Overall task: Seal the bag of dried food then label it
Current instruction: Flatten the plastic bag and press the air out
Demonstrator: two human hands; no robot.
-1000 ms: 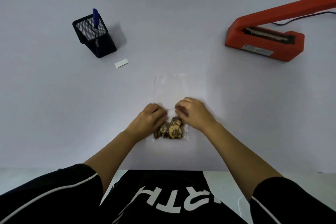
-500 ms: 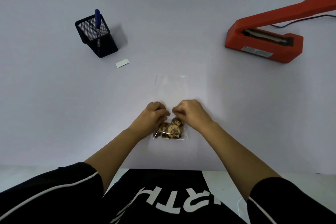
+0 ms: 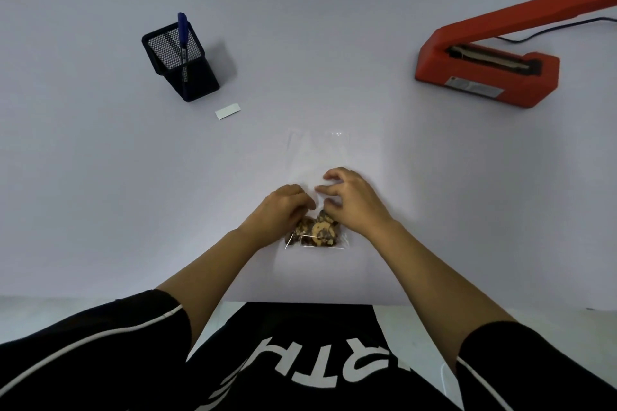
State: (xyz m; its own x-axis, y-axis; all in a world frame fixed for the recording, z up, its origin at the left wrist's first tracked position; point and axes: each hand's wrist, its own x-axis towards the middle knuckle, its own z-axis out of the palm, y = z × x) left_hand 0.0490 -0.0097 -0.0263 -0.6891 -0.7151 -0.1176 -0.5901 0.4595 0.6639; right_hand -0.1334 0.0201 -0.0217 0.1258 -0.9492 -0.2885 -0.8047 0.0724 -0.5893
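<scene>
A clear plastic bag (image 3: 317,157) lies flat on the table, its mouth pointing away from me. The brown dried food (image 3: 315,232) is bunched at its near end. My left hand (image 3: 283,210) has its fingers curled and pinches the bag just above the food. My right hand (image 3: 350,200) is beside it on the right, fingers spread and loosely bent, fingertips touching the plastic. A small white label (image 3: 227,110) lies to the far left of the bag. The orange heat sealer (image 3: 484,73) stands at the far right with its arm raised.
A black mesh pen holder (image 3: 180,63) with a blue marker (image 3: 182,30) in it stands at the far left, just behind the label. The sealer's black cable (image 3: 551,31) runs off to the right. The table's near edge is just below my forearms.
My right hand has let go of its pinch and spread its fingers, reaching slightly farther up the bag. My left hand keeps its pinch above the food.
</scene>
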